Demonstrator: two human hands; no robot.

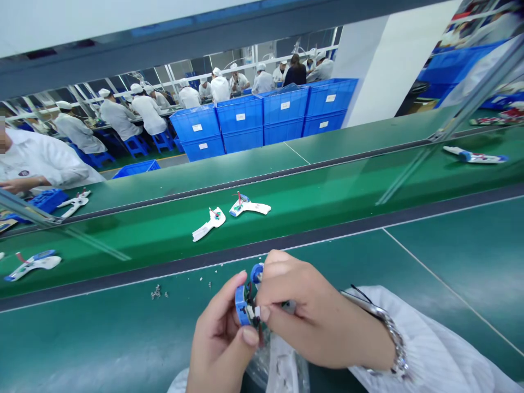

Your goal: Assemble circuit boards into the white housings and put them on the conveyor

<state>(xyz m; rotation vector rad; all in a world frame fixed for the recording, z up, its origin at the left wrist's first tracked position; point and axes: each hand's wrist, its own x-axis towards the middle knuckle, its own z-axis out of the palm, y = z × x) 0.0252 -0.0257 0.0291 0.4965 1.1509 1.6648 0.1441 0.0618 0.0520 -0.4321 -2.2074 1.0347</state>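
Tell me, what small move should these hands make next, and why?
Probably the right hand should press the small white piece into the blue plastic part: the left hand grips that part steady, the right fingertips sit beside the piece, and loose wires bunch next to it.

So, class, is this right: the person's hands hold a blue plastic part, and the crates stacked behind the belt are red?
No: the crates stacked behind the belt are blue, not red, in the head view; the left hand and right hand do hold the blue plastic part.
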